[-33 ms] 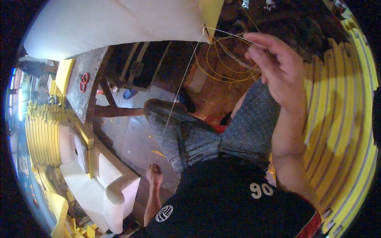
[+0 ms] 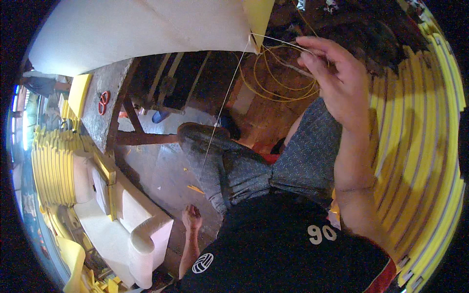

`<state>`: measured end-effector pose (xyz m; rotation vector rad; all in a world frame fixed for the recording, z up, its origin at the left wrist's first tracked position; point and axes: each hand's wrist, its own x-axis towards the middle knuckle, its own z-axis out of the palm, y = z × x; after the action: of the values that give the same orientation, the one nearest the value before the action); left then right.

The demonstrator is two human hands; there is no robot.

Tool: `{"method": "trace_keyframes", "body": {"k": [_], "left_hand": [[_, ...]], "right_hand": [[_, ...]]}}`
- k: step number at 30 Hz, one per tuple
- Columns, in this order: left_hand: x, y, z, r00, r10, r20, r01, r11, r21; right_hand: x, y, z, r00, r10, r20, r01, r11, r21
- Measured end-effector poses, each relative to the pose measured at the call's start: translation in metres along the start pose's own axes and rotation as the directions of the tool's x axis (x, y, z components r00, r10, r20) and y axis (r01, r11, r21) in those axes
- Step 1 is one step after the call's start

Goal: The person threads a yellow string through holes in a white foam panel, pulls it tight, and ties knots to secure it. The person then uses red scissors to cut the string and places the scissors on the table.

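Pinching a thin white thread [image 2: 215, 124], my raised right hand [image 2: 337, 83] has thumb and forefinger together on it, probably to keep it taut where it meets the corner of a large cream fabric-covered panel [image 2: 146, 29], up to this hand's left. From that corner the thread slants down toward my left hand [image 2: 191, 217], its end fading against my grey patterned shorts [image 2: 312, 151]. My left hand hangs low, fingers curled; I cannot tell whether it grips anything. Red-handled scissors [image 2: 103, 102] lie on the worn grey desk [image 2: 105, 124], well left of my right hand, likely within reach. I count one thread in two runs, one panel, one pair of scissors.
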<state>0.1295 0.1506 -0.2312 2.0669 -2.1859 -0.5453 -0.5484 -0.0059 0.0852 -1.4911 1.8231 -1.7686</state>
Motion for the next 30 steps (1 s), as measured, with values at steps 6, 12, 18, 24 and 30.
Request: {"method": "trace_keyframes", "body": {"k": [6,12,18,24,30], "left_hand": [[-0.030,0.016,-0.001,0.970,-0.024,0.241,-0.043,0.963,0.266],[-0.020,0.059,-0.015,0.975,-0.087,0.206,0.064,0.992,0.112],[-0.029,0.000,0.015,0.939,-0.187,0.290,0.162,0.981,0.107],[-0.076,-0.060,0.018,0.806,-0.096,0.585,-0.214,0.873,0.439],[-0.141,-0.075,0.010,0.663,-0.308,0.682,-0.079,0.878,0.473]], "right_hand": [[0.006,0.044,0.015,0.931,-0.002,-0.365,0.005,1.000,0.007],[-0.010,0.042,0.010,0.817,-0.010,-0.577,0.001,1.000,-0.016],[-0.025,0.041,-0.015,0.877,-0.035,-0.480,-0.042,0.988,-0.150],[-0.029,0.053,0.008,0.914,-0.143,-0.380,0.084,0.982,-0.169],[-0.034,0.013,0.085,0.778,0.430,0.457,-0.625,0.461,0.630]]}}
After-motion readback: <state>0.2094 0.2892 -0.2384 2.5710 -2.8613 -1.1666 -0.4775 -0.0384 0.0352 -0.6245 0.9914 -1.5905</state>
